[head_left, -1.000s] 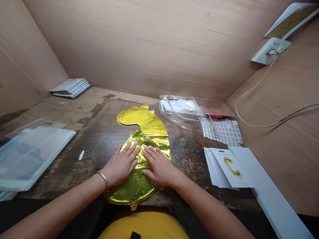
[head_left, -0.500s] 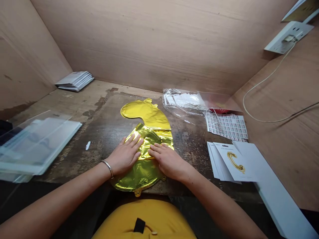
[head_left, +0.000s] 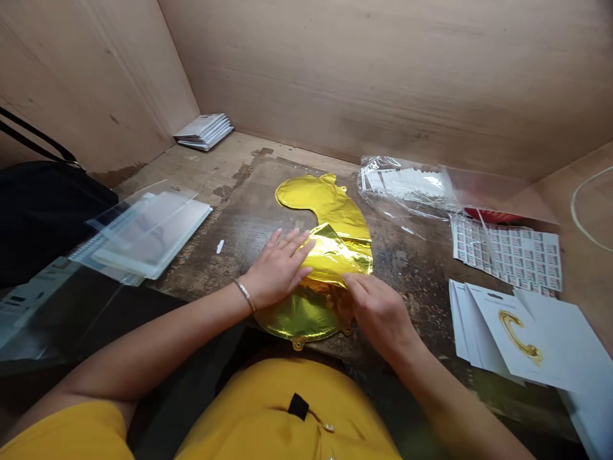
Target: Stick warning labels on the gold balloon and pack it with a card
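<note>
Pressing down on the gold foil balloon [head_left: 325, 204] on the stained wooden worktop [head_left: 268, 220], my left hand [head_left: 278, 271] lies open and flat, fingers spread and gripping nothing, with a thin bangle [head_left: 245, 296] at the wrist. The balloon sits at 12 o'clock, right in front of me, its middle doubled over into a crinkled fold [head_left: 335, 252] that my left hand reaches. My right hand [head_left: 380, 313] is curled, its fingers bent down against the lower edge of the fold; I cannot tell whether it has actually pinched the foil. Around 1 o'clock lies a clear plastic bag [head_left: 407, 182] of white papers, with a sheet of small printed labels [head_left: 505, 255] near 2 and a stack of white cards [head_left: 460, 319] near 3, the top one printed with a gold letter C [head_left: 520, 335]. A pile of white leaflets [head_left: 204, 131] sits at 11, clear sleeves [head_left: 148, 233] at 10, and a black bag [head_left: 43, 217] at 9.
</note>
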Demonstrator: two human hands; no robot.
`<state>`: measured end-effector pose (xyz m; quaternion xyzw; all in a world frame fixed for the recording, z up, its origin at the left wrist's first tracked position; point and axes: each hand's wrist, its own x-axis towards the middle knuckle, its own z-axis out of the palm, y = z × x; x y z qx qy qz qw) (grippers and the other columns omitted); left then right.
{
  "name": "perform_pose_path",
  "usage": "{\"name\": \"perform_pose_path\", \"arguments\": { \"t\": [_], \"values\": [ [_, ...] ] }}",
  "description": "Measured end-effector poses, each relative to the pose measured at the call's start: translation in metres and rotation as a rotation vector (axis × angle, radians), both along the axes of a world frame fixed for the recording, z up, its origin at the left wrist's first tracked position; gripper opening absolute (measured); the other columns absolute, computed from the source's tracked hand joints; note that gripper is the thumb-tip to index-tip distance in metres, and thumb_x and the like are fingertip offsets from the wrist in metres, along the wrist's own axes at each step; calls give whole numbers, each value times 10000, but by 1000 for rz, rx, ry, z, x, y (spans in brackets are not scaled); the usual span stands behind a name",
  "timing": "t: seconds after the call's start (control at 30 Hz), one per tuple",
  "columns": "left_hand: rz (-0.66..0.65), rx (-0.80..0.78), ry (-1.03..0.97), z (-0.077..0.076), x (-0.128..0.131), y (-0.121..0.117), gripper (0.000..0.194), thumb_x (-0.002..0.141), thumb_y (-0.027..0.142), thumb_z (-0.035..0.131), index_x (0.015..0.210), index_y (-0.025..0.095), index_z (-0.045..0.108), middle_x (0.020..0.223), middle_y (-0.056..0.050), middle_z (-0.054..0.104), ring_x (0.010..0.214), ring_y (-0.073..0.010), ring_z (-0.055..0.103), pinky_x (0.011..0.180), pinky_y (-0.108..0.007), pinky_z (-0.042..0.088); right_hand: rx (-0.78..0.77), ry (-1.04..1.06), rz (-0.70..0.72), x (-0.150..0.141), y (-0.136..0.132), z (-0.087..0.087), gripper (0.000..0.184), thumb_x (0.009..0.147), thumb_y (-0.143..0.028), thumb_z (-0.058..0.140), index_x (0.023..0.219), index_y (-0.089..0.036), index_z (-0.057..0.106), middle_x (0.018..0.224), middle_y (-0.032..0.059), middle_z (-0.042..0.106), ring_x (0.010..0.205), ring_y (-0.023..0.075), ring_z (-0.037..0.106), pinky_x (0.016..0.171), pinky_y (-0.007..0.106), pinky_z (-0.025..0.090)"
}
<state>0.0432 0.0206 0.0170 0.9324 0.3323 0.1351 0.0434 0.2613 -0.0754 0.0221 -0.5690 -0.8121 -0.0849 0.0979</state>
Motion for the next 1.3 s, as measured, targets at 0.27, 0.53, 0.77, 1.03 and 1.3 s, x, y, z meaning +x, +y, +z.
{"name": "perform_pose_path", "arguments": {
  "t": [0.27, 0.53, 0.77, 1.03, 1.3],
  "values": [
    [-331, 127, -4, -14, 10, -47, 251, 935, 156, 435, 752, 145, 607, 710, -58, 602, 669, -186, 552, 609, -299, 468, -173, 15, -61, -53, -37, 3, 292, 872, -47, 406, 963, -100, 678, 890, 157, 708, 800, 250, 649, 775, 384, 543],
    [-298, -132, -198, -29, -25, -42, 220, 962, 186, 433, 873, 151, 631, 891, -68, 671, 856, -166, 610, 773, -266, 496, -335, 353, 126, -18, -41, -11, 436, 833, -145, 542, 1266, -185, 571, 1347, 86, 569, 1272, 250, 477, 1058, 464, 425],
    [-209, -243, -273, -28, -28, -39, 182, 948, 219, 488, 887, 160, 648, 880, -56, 690, 845, -175, 607, 789, -299, 483, -434, 584, 77, -7, -39, -15, 457, 786, -289, 682, 1229, -209, 605, 1318, 78, 594, 1280, 243, 451, 1067, 446, 398],
    [98, -381, -216, -21, -16, -31, 97, 878, 260, 581, 824, 187, 617, 773, -24, 652, 772, -190, 580, 729, -313, 429, -171, 656, -190, -17, -27, -27, 125, 880, -272, 570, 874, -205, 675, 975, 67, 672, 956, 213, 548, 853, 368, 452],
    [190, -331, -98, -17, 1, -22, 78, 891, 264, 559, 885, 189, 536, 724, 6, 635, 667, -169, 594, 630, -276, 403, -80, 293, -448, -30, -14, -36, 234, 902, -315, 528, 702, -196, 557, 836, 60, 605, 847, 225, 475, 714, 338, 340]
  ]
}}
